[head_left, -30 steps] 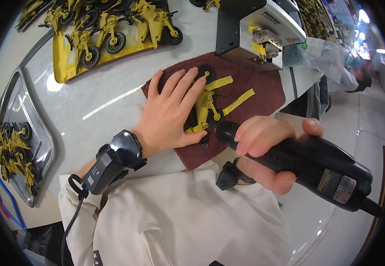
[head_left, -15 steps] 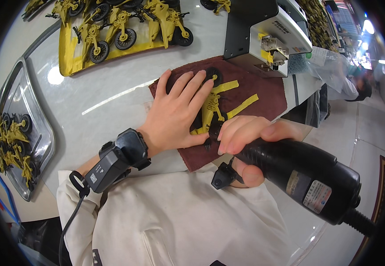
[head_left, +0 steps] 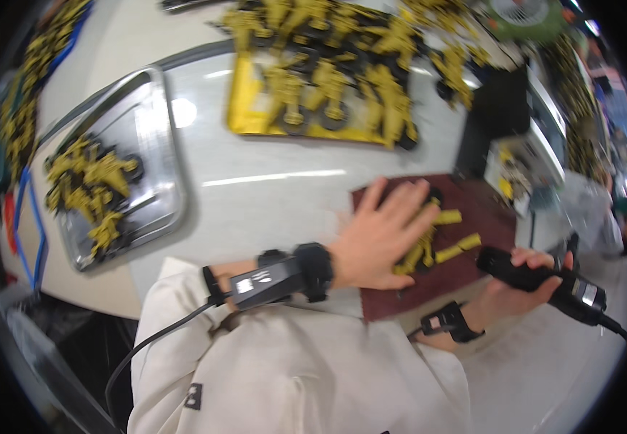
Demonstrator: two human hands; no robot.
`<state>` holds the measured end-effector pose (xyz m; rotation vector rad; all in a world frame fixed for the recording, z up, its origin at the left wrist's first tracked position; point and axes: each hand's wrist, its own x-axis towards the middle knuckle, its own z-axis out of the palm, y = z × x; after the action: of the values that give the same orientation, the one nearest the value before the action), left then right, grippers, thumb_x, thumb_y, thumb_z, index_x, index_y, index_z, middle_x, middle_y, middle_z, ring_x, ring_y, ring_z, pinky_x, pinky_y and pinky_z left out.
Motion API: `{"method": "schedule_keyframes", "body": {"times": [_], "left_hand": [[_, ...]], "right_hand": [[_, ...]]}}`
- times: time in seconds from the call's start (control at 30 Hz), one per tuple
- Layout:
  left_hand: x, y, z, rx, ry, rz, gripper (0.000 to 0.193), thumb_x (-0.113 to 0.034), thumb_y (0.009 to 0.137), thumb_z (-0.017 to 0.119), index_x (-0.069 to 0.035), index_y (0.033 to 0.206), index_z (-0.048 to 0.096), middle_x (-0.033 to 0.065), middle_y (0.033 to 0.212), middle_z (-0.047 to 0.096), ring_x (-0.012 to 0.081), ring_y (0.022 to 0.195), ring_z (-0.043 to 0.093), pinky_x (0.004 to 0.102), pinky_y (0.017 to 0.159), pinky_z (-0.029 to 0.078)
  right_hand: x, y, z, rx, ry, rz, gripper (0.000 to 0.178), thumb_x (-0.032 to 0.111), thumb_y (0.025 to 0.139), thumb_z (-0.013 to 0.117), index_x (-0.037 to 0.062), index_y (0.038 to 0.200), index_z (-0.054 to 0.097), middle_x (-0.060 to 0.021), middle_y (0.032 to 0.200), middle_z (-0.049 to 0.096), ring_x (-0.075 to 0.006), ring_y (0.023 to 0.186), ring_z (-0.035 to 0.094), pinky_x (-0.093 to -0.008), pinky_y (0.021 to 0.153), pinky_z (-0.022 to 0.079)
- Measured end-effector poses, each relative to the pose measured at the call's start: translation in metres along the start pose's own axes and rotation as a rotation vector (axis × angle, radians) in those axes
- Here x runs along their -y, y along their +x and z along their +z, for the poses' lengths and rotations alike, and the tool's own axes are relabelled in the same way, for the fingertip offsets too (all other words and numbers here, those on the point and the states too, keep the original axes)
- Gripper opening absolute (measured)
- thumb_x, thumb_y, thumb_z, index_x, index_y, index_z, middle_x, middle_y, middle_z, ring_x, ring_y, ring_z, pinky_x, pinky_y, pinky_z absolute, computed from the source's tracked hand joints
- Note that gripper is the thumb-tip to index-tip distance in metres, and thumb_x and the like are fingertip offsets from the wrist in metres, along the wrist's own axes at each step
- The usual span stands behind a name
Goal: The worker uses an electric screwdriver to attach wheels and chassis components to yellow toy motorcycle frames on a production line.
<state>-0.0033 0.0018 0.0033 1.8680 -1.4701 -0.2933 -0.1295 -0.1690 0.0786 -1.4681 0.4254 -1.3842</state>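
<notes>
The L hand [head_left: 382,239] is lying palm down, w/ fingers spread open, over a yellow-and-black toy motorcycle [head_left: 423,253]; its fingers are covering part of the toy, so I cannot tell if they are also pinching it. This toy is resting on a maroon cloth [head_left: 483,202], near the front edge of the table [head_left: 277,210], & two yellow strips [head_left: 458,248] are sticking out from its R side. The R hand [head_left: 523,282] is closing its fingers around a black corded tool [head_left: 577,295], approx. horizontal, w/ the cable leaving at the R end. The tool's front end is pointing to the toy & staying apart from it, near the tip of the lower strip. Behind the cloth, a black-and-white machine [head_left: 497,112] is standing. Farther back, a yellow tray [head_left: 242,108] is carrying many similar toys [head_left: 331,94], & to the L a metal tray [head_left: 153,119] is holding a small heap [head_left: 89,184] of the same kind. Small details are blurring, e.g. the toy's parts.
</notes>
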Motion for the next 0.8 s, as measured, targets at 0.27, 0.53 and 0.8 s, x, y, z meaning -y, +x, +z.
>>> {"method": "schedule_keyframes", "body": {"times": [0.27, 0.53, 0.8], "left_hand": [[-0.019, 0.000, -0.003, -0.018, 0.031, -0.040, 0.090, -0.028, 0.055, 0.077, -0.001, 0.132, 0.041, 0.0310, 0.136, 0.035, 0.0382, 0.121, 0.038, 0.0472, 0.100, 0.027], [-0.023, -0.039, -0.090, -0.104, -0.025, -0.118, 0.090, -0.026, 0.059, 0.074, -0.007, 0.139, 0.036, 0.0293, 0.144, 0.023, 0.0423, 0.125, 0.035, 0.0522, 0.100, 0.027], [0.089, -0.189, -0.213, -0.484, 0.780, -0.762, 0.078, -0.025, 0.059, 0.071, -0.009, 0.131, 0.046, 0.0225, 0.137, 0.039, 0.0375, 0.122, 0.040, 0.0488, 0.101, 0.028]], "right_hand": [[-0.006, -0.004, 0.014, 0.105, -0.237, 0.044, 0.058, 0.023, 0.090, 0.056, -0.0055, 0.134, 0.031, -0.0060, 0.071, 0.051, -0.0142, 0.058, 0.051, -0.0274, 0.060, 0.045], [-0.022, 0.004, 0.023, 0.290, -0.416, 0.191, 0.043, 0.005, 0.084, 0.065, -0.0033, 0.122, 0.045, -0.0067, 0.082, 0.057, -0.0113, 0.061, 0.057, -0.0237, 0.062, 0.048], [-0.033, 0.008, 0.018, 0.396, -0.590, 0.047, 0.033, 0.009, 0.085, 0.066, -0.0001, 0.112, 0.049, -0.0054, 0.087, 0.057, -0.0117, 0.070, 0.060, -0.0247, 0.068, 0.049]]}}
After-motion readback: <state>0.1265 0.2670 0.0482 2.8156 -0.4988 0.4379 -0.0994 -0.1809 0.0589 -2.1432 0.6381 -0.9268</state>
